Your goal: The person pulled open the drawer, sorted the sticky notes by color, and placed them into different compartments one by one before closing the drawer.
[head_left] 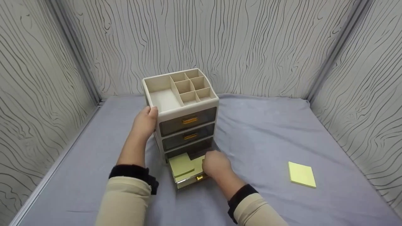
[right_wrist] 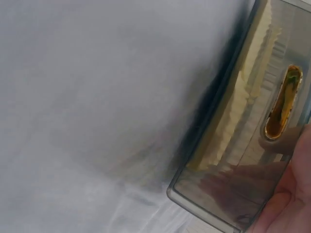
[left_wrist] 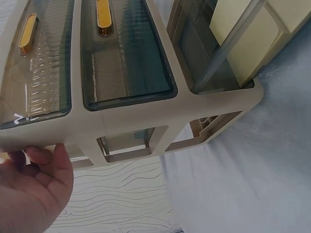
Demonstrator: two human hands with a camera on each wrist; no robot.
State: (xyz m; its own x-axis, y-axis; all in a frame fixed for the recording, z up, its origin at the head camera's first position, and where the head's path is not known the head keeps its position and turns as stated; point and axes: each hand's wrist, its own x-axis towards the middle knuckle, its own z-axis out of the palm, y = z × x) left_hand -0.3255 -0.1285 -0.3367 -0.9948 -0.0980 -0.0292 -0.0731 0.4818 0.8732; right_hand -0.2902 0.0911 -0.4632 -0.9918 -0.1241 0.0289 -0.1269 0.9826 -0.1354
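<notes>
A cream desktop drawer organizer stands on the cloth, its dark clear bottom drawer pulled out. My left hand grips its upper left side; in the left wrist view, that hand's curled fingers are at a side opening. My right hand reaches over the drawer's right part, close to its front rim. Its fingertips are hidden in the head view, so I cannot tell whether they hold anything. Yellow sticky note pads lie in the drawer, one overlapping another. In the right wrist view, their edges show through the clear front beside the gold handle.
Another yellow sticky note pad lies on the grey cloth to the right. Two upper drawers with gold handles are closed. The organizer's top has a wide tray and several small compartments. Wood-grain patterned panels surround the table.
</notes>
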